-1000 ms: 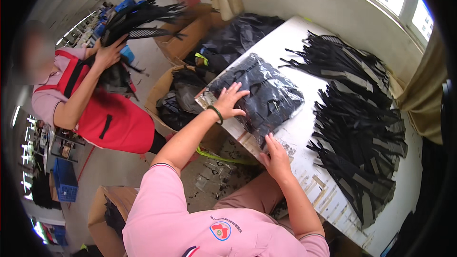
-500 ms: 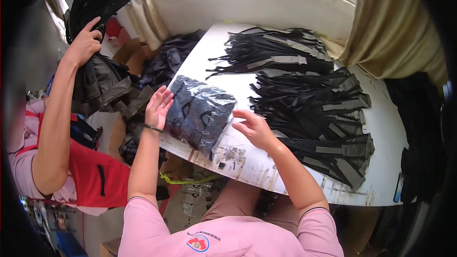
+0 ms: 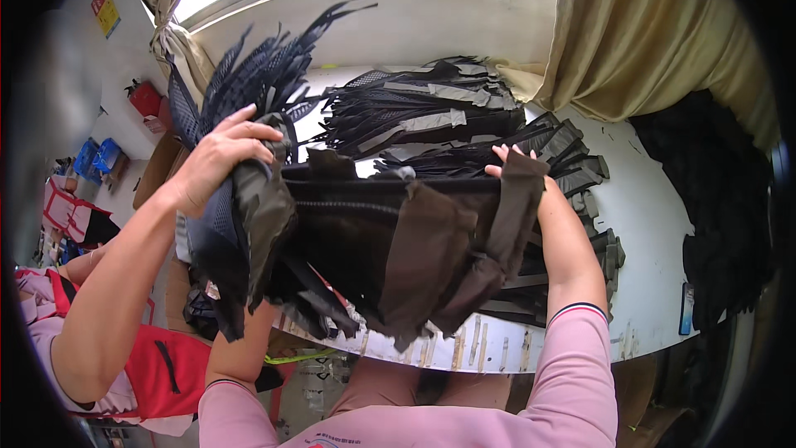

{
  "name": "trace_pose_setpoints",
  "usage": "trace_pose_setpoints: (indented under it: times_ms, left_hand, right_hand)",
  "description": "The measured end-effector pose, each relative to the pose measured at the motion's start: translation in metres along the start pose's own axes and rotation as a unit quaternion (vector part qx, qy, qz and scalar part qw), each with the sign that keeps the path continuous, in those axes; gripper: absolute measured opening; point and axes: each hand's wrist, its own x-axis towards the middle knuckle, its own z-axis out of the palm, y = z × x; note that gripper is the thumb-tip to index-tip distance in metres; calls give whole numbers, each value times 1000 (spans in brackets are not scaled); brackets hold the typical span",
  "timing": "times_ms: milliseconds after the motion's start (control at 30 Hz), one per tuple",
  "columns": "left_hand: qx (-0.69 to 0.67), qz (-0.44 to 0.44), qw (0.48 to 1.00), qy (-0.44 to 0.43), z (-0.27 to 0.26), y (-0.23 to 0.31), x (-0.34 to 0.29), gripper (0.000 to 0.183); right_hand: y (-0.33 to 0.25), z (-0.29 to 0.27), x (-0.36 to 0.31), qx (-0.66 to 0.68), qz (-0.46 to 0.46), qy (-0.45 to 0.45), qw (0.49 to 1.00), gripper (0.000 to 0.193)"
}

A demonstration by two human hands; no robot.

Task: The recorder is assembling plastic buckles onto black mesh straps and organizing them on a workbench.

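Note:
A large bundle of black mesh and fabric pieces with grey-brown end tabs (image 3: pixel 431 241) hangs in front of me, across the near part of the table. A co-worker's hand, coming in from the left, grips its left end. My right hand (image 3: pixel 510 153) is at the bundle's right end; a grey-brown tab covers part of it. Its visible fingers are stretched and slightly apart. My left forearm (image 3: pixel 242 353) rises from the lower edge and passes behind the bundle, which hides my left hand and its fingers. More bundles of black strips (image 3: pixel 414 116) lie on the table beyond.
The white table (image 3: pixel 651 199) has a worn, tape-marked near edge. Dark fabric (image 3: pixel 705 199) is heaped at its right end. A beige curtain (image 3: pixel 638 33) hangs at the far right, below the windows. The co-worker in a red apron (image 3: pixel 170 373) stands close on my left.
The co-worker's bundle has swung right and down in front of me. It covers my left hand and the spot where the clear plastic-wrapped package lay. My right hand has moved farther right and away.

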Motion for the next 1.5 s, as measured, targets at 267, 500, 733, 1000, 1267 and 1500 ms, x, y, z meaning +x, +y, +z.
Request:
trace_pose_setpoints:
  times_ms: [267, 500, 733, 1000, 1267, 1500]
  left_hand:
    - [40, 67, 997, 1, 33, -4, -17, 11]
    - [56, 85, 994, -31, 30, 7, -45, 8]
    - [-48, 83, 994, 45, 66, -4, -20, 15]
    - [85, 154, 973, 148, 65, 10, 19, 39]
    - [-890, 46, 413, 188, 191, 25, 229, 48]
    - [-901, -152, 405, 46, 225, 8, 330, 46]
  right_hand:
    - [-43, -15, -62, 7, 15, 1, 1000, 75]
    - [-174, -106, -81, 564, -222, -255, 753, 67]
    - [-308, -188, -115, 165, -368, -395, 825, 93]
    - [-286, -173, -127, 220, -296, -110, 923, 119]
    - [-205, -242, 0, -58, -335, 75, 937, 104]
    - [-177, -207, 102, -373, -297, 191, 858, 93]
